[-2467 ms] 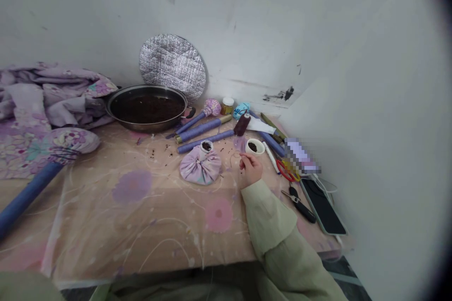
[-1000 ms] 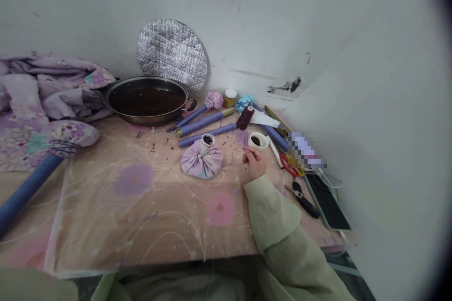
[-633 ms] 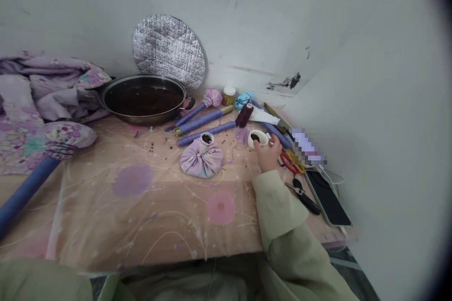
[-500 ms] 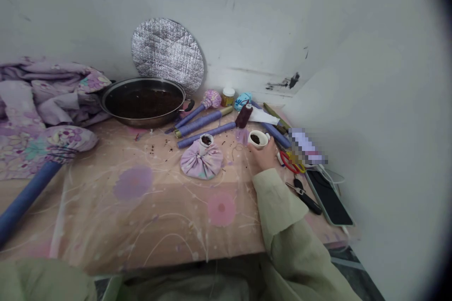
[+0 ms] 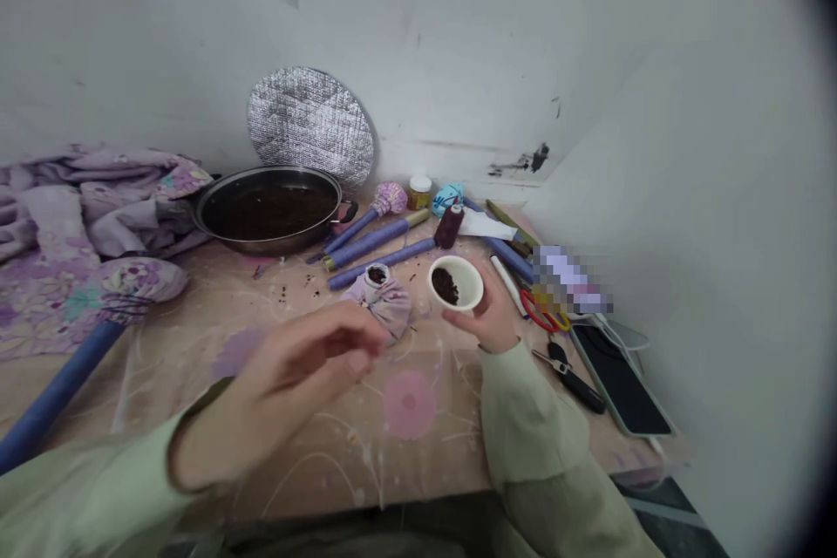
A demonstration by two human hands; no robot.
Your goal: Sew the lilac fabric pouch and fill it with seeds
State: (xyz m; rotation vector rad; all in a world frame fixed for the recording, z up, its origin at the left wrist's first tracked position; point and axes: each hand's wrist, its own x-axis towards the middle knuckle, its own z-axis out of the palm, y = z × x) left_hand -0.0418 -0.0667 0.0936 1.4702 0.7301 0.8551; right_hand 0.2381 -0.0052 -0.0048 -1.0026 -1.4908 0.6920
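Note:
My right hand (image 5: 490,323) is wrapped round a small white cup (image 5: 472,286), which tilts to the left with dark crumbly material (image 5: 445,286) inside. To its left stands a gathered lilac fabric pouch (image 5: 392,307), its pale round neck (image 5: 377,274) facing up with dark bits in it. My left hand (image 5: 288,384) hovers in front of the pouch, slightly blurred, holding nothing, its fingers loosely curved and the thumb apart. It hides the pouch's lower left part. Several dark crumbs (image 5: 312,286) lie scattered on the flowered table cover (image 5: 314,427).
A wide pan (image 5: 275,235) of dark material stands behind, before a silver round mat (image 5: 314,122). Purple-wrapped sticks (image 5: 366,242) and a thread spool (image 5: 449,227) lie mid-back. Scissors (image 5: 546,310), snips (image 5: 575,382) and a phone (image 5: 621,379) sit right; flowered cloth (image 5: 52,296) left.
My left hand has come in from the lower left to beside the pouch. My right hand has raised the cup, brought it nearer the pouch and tilted it left.

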